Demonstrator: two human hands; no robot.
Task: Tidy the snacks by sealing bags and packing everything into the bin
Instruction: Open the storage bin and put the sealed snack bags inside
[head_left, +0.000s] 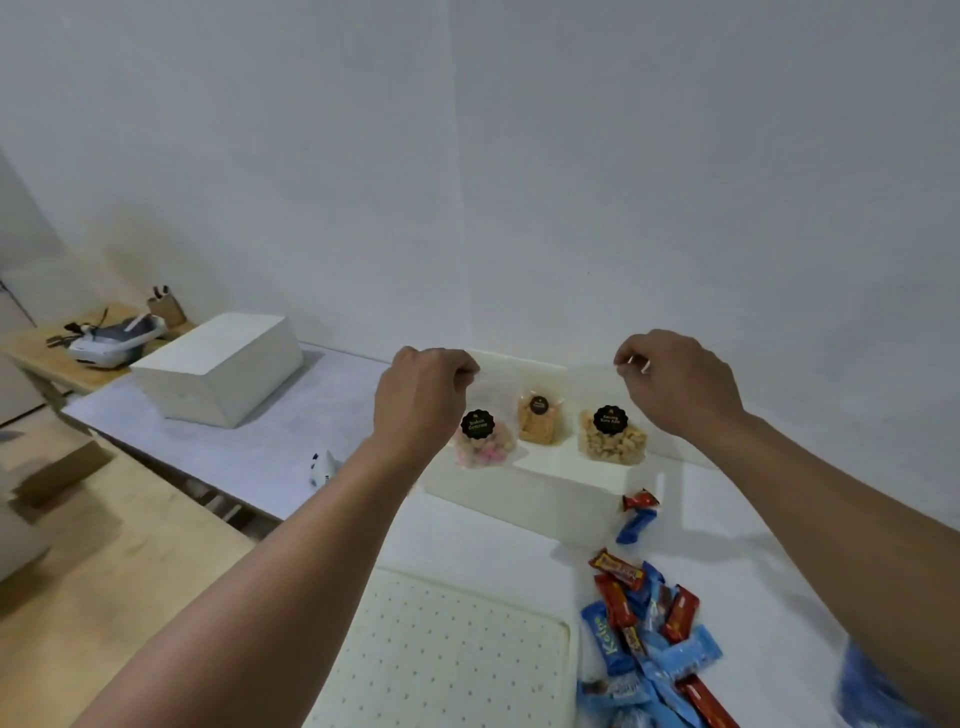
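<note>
Setting: white walls meeting above a white table (467, 525), holding an open shallow white rectangular bin (524, 499).
Left hand (421, 400): pinching shut on the top corner of a clear plastic bag of pink and white biscuits (483, 447), over the bin's left end.
Right hand (675, 384): pinching, possibly the same bag's other corner; film too faint for telling.
Inside bin: two more clear black-labelled bags of tan snacks (613, 436) standing.
Outside bin: loose pile of blue and red wrapped candy bars (649, 623) lying nearby.
Risk: thin film slipping, spilling biscuits, seal staying partly open.

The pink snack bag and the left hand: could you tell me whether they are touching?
Touching. The head view shows the left hand with its fingers pinched at the top of the pink snack bag, which hangs below them.
</note>
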